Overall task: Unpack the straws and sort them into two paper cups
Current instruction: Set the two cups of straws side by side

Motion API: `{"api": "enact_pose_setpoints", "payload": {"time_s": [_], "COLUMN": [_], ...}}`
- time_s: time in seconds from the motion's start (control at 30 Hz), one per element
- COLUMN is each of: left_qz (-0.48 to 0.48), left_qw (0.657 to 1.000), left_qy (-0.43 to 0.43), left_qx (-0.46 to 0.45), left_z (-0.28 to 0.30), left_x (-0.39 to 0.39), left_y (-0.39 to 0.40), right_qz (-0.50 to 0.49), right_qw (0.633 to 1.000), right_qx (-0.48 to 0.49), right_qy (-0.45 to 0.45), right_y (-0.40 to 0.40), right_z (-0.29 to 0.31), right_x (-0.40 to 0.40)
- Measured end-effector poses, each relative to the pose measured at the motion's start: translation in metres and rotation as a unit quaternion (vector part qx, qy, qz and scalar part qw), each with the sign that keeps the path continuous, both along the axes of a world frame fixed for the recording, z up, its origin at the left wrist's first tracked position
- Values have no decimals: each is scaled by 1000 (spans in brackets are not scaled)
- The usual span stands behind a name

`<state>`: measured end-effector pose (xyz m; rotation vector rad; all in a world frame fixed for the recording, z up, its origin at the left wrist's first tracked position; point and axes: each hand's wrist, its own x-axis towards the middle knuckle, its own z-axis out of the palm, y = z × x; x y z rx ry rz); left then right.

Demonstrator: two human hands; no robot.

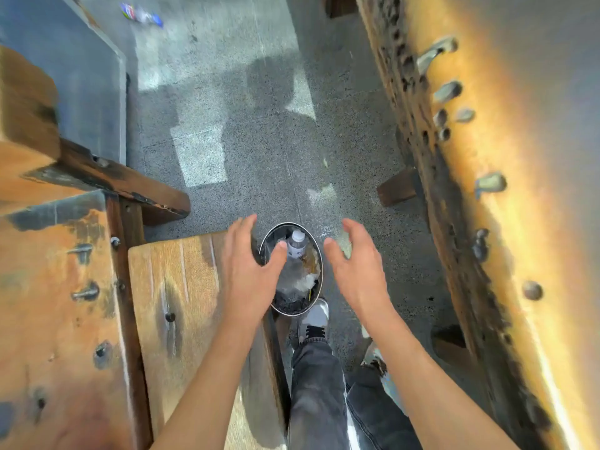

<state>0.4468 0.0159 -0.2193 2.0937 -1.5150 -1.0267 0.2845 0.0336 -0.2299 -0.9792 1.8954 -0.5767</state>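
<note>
We look straight down past both arms at a grey speckled floor (259,151). Our left hand (248,271) and right hand (355,267) hang above a round metal bin (319,254), fingers loosely spread, holding nothing. The left hand covers the bin's left rim; the right hand is just beside its right rim. Inside the bin we make out a clear bottle (297,243) with a white cap and crumpled wrappings we cannot identify. We see no straws or cups in this view. A wooden bench (181,287) sits under the left forearm. A shoe (315,319) and dark trousers (318,384) show below the bin. The wooden furniture at the right (487,190) is blurred, and a coloured scrap (141,14) at the top left is too smeared to name.
</note>
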Motion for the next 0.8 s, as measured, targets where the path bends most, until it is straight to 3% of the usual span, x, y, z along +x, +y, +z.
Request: {"api": "enact_pose_setpoints", "payload": {"time_s": [0.27,0.53,0.8], "left_qz": [-137,-268,-413], "left_qw": [973,916,841], "left_qy": [-64,-107,-66], "left_qx": [-175,-280,-344], "left_z": [175,313,374], "left_x": [-42,-118,-226], "left_y": [-16,-5,40], "right_qz": [34,-23,-197], "right_qw": [964,931,886], "right_qx": [-227,-219,-180], "right_qy": [137,290,379], "right_y": [-8,43,147], "right_z": [181,307,384], "right_x": [-45,-114,-201]}}
